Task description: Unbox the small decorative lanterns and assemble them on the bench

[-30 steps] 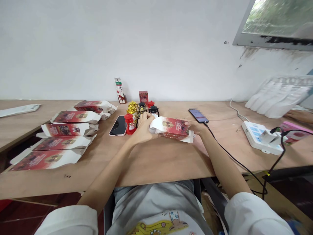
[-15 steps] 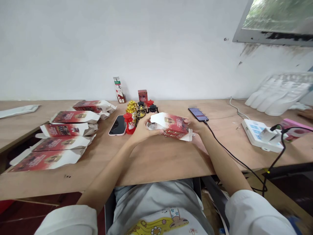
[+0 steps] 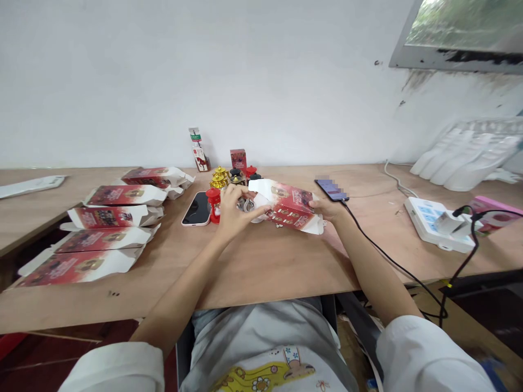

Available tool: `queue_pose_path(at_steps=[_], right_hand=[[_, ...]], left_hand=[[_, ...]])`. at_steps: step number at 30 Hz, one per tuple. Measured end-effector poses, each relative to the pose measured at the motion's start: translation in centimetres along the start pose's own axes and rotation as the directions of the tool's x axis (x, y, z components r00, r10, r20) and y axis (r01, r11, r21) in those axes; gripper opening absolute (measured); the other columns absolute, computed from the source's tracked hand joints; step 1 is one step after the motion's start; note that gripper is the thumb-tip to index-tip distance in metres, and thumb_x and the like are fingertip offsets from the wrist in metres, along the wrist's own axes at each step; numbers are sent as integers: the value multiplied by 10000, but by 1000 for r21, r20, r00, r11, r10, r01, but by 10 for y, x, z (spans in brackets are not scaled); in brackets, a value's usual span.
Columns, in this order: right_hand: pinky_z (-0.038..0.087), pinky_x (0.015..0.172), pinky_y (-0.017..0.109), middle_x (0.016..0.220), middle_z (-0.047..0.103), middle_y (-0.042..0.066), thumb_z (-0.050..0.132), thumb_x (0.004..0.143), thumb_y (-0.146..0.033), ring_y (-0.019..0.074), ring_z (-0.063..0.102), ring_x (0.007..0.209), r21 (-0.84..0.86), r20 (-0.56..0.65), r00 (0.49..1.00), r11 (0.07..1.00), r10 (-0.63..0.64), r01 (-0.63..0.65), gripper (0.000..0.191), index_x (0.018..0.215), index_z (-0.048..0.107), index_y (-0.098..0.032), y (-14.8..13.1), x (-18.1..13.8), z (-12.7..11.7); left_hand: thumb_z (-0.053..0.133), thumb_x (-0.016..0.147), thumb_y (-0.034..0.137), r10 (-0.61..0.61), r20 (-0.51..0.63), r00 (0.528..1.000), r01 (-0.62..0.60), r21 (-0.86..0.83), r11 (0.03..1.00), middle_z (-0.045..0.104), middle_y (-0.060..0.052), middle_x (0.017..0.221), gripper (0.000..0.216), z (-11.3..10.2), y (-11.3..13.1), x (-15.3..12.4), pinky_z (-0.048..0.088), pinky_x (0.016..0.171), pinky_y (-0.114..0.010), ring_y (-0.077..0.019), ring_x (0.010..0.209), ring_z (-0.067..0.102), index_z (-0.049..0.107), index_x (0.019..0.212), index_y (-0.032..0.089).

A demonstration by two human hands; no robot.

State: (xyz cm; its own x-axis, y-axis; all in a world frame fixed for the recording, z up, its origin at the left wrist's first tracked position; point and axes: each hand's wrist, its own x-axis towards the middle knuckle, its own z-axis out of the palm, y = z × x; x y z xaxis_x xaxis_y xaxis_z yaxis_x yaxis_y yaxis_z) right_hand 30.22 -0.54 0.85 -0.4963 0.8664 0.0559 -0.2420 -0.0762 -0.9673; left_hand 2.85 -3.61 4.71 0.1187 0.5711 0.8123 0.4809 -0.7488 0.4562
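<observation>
My right hand point(image 3: 327, 210) grips a red and white carton point(image 3: 291, 206) by its right end, tilted above the table, with white flaps loose at both ends. At the carton's left end, my left hand point(image 3: 235, 211) is closed around a small silvery lantern point(image 3: 247, 204), mostly hidden by fingers and flap. The left thumb lies along the carton's lower left edge. Just behind the left hand stand several small lanterns: a red lantern point(image 3: 213, 203), gold lanterns point(image 3: 219, 177) and dark ones, partly covered.
Several open red cartons point(image 3: 110, 216) lie in a row at the left. A phone point(image 3: 196, 209) lies by the lanterns, and a cabled phone point(image 3: 332, 190) is right of centre. Near the wall stand a small red box point(image 3: 238, 159) and a bottle point(image 3: 199, 152). A power strip point(image 3: 439, 224) sits at right.
My left hand has shifted slightly left and up, its fingers now raised at the flap. The carton has tipped so more of its lower printed side shows. My right hand has barely moved.
</observation>
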Motion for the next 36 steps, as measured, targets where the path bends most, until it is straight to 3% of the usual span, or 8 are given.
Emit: queue_pose_path(at_steps=[11, 15, 20, 23, 27, 29, 33, 36], right_hand=[[578, 665, 328, 884, 753, 52, 812, 529, -296, 200, 693, 677, 14, -132, 988, 997, -79, 81, 489, 976, 645, -189, -5, 3, 8], [570, 769, 354, 909, 752, 48, 837, 512, -261, 208, 704, 769, 25, -172, 981, 995, -89, 95, 458, 929, 662, -189, -8, 1, 16], [563, 755, 376, 868, 753, 65, 847, 532, -297, 220, 704, 743, -33, -190, 979, 997, -79, 74, 412, 882, 673, -165, -7, -2, 20], [560, 759, 380, 849, 749, 54, 840, 539, -404, 222, 705, 754, -58, -146, 985, 995, -89, 81, 453, 894, 664, -185, -2, 0, 20], [540, 803, 408, 881, 745, 59, 715, 543, -698, 243, 703, 835, -94, -60, 994, 992, -87, 81, 613, 931, 653, -227, -1, 3, 19], [522, 835, 436, 928, 743, 75, 640, 582, -757, 253, 705, 847, -120, -31, 996, 989, -86, 82, 671, 1001, 644, -233, -3, 3, 17], [508, 840, 437, 902, 748, 71, 632, 639, -715, 239, 707, 797, -80, -68, 989, 989, -133, 128, 644, 1067, 630, -233, -7, 2, 16], [508, 835, 433, 904, 747, 70, 653, 657, -675, 242, 704, 804, -54, -64, 991, 992, -120, 116, 588, 1045, 642, -232, -6, 5, 17]], left_hand=[[747, 681, 417, -13, -24, 1000, 18, 217, 976, 535, 34, 561, 254, -1, -1, 4, 335, 763, -343, -180, 700, 500, 605, 714, 210], [712, 685, 353, -67, -58, 996, 69, 32, 997, 596, -15, 823, 225, 0, 2, 5, 400, 721, -301, -167, 786, 544, 559, 698, 189], [702, 680, 376, -347, 130, 929, 369, -261, 892, 613, 35, 701, 289, 4, 11, 2, 427, 562, -239, -128, 624, 564, 508, 812, 206], [719, 662, 355, -397, 146, 906, 423, -331, 843, 620, 44, 679, 411, -4, 18, 1, 444, 512, -238, -138, 584, 588, 475, 965, 221], [737, 651, 327, -361, -42, 931, 336, -282, 898, 651, -9, 894, 560, -55, 27, 2, 500, 545, -267, -171, 719, 647, 458, 1128, 239], [763, 612, 313, -403, -192, 895, 343, -284, 896, 643, -11, 890, 550, -100, 28, 4, 500, 511, -256, -151, 676, 631, 513, 1096, 235], [859, 375, 230, -604, -373, 704, 520, -308, 796, 604, 25, 665, 503, -203, 15, 1, 480, 418, -225, -108, 540, 559, 611, 809, 176], [888, 226, 218, -626, -584, 517, 620, -248, 744, 608, 64, 631, 514, -268, -8, -14, 484, 418, -191, -95, 581, 562, 565, 624, 178]])
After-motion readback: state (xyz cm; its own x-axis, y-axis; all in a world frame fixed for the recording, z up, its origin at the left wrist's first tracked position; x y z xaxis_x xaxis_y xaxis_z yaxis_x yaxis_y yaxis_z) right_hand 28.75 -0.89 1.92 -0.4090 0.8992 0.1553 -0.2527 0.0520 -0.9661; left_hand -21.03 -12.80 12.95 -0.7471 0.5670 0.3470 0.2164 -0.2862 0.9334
